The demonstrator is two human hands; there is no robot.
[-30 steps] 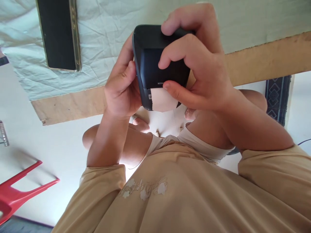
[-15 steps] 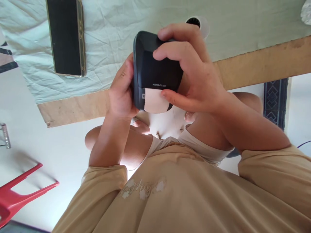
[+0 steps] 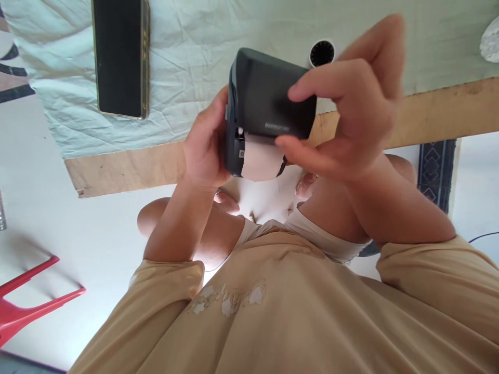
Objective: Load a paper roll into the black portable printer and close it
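My left hand [image 3: 206, 143] is wrapped round the left side of a dark label printer [image 3: 233, 156], holding it up above the table's front edge. The printer's black lid [image 3: 265, 93] carries small "NIIMBOT" lettering and stands slightly raised, with a gap at its front left corner. A strip of white label paper [image 3: 263, 161] hangs out from under the lid's front edge. My right hand [image 3: 356, 117] has its thumb at that edge and a bent finger on the lid's top; its other fingers are curled away and somewhat blurred.
A smartphone [image 3: 120, 57] lies on the pale green cloth [image 3: 187, 62] to the left. Beyond the printer is a small white cylinder with a dark round opening [image 3: 323, 53]. A wooden table edge [image 3: 128, 166] crosses in front; a red plastic stool [image 3: 23, 317] is at lower left.
The printer's lid has lifted from its body and tilted, opening a gap at the front. My right hand has shifted right, its upper fingers coming off the lid's far part.
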